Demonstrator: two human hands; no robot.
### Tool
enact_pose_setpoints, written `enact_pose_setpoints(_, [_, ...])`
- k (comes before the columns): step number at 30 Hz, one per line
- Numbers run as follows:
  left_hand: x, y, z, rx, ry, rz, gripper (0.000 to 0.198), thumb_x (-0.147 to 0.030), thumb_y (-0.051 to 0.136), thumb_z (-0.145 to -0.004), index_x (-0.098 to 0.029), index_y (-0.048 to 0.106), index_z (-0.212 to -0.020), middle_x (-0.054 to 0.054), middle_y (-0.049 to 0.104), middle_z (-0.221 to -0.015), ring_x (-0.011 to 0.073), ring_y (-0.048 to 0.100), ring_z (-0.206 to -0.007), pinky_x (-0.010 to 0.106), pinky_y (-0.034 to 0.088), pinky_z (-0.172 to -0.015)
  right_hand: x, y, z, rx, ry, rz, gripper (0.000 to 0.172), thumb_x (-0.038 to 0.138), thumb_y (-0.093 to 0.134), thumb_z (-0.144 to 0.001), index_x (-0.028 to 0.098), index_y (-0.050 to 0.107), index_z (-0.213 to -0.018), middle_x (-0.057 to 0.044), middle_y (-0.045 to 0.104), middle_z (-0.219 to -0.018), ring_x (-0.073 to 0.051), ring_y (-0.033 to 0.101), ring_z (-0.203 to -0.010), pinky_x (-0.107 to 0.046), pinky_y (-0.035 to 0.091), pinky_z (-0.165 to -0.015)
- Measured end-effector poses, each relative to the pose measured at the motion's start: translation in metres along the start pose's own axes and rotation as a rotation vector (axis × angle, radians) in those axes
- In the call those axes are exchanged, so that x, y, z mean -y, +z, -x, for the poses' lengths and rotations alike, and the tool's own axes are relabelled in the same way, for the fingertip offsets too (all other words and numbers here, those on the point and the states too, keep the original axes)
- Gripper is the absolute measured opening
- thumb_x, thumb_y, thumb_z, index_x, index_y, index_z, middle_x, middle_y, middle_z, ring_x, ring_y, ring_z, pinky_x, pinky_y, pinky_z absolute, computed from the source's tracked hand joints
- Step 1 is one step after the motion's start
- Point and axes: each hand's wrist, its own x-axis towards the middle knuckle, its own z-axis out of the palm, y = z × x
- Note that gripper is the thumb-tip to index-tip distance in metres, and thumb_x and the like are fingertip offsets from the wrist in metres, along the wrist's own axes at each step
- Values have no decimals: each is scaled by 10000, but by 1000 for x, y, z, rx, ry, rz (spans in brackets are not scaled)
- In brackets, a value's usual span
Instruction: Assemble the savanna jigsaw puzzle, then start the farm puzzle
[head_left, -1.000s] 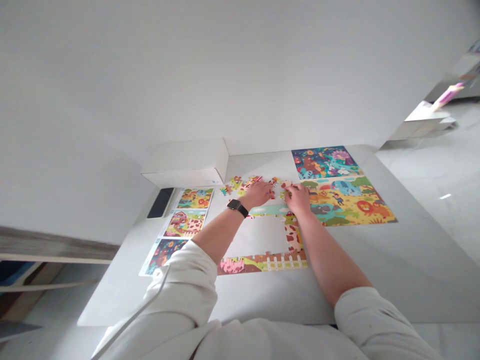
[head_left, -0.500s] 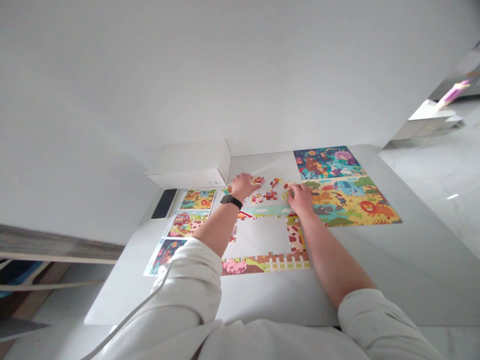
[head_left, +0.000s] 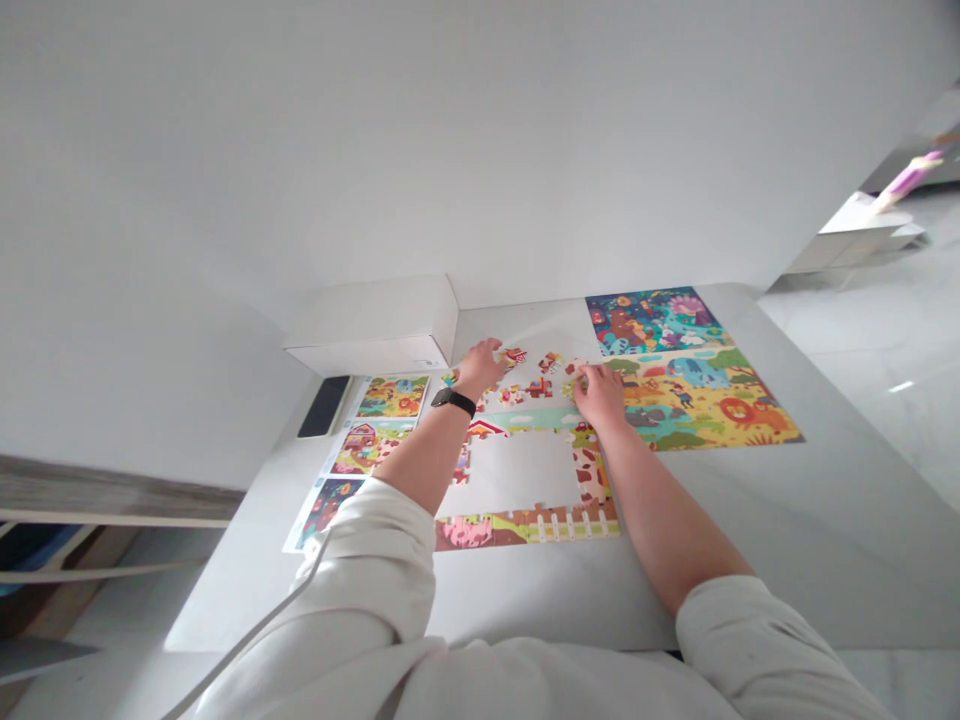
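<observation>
My left hand, with a black band on its wrist, is over the loose jigsaw pieces beside the white box; its fingers are apart and no piece shows in them. My right hand rests at the right end of the loose pieces, its thumb and fingertips closed around a small jigsaw piece. Between the hands lie several loose jigsaw pieces, mostly red. Nearer to me is a farm puzzle, joined as a frame around a bare middle; my left forearm hides part of its left side.
A white box stands at the back left. On the left lie a phone and a sheet with three pictures. Two joined puzzles, a dark forest and a yellow savanna, lie on the right. A cable runs along my left sleeve.
My left hand has moved slightly left and away from me, off the red pieces. My right hand has stayed nearly in place at the right end of the pieces.
</observation>
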Motion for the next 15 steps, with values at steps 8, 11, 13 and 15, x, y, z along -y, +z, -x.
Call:
enact_pose_setpoints(8, [0,4,-11,108,113,-72,589,-312,818,-868,-196,637,-1417,132,753,-1359,298,701,-1275,387,529,-1098,1,-4,0,41,14,-4,322,228,628,-935,190,720,-1241,-175,686,-1213,-358,595,-1184,-509,440,-1087])
enact_pose_setpoints(11, [0,7,-8,137,172,-37,616,-326,833,-858,-212,627,-1427,103,772,-1310,287,714,-1238,399,527,-1106,1,-3,0,30,16,-6,314,233,624,-928,197,726,-1223,-169,683,-1193,-357,592,-1159,-514,441,-1077])
enact_pose_setpoints(13, [1,9,-4,154,269,2,656,-342,844,-853,-223,614,-1455,102,750,-1354,282,701,-1262,403,514,-1133,1,-3,0,25,9,-5,305,230,625,-923,199,730,-1208,-165,680,-1179,-355,590,-1155,-515,436,-1081])
enact_pose_setpoints(15, [5,9,0,158,356,30,729,-348,857,-842,-227,582,-1506,115,688,-1466,280,655,-1346,395,486,-1182,1,-3,0,28,0,-4,291,220,623,-923,200,733,-1192,-163,677,-1176,-352,589,-1160,-513,430,-1088])
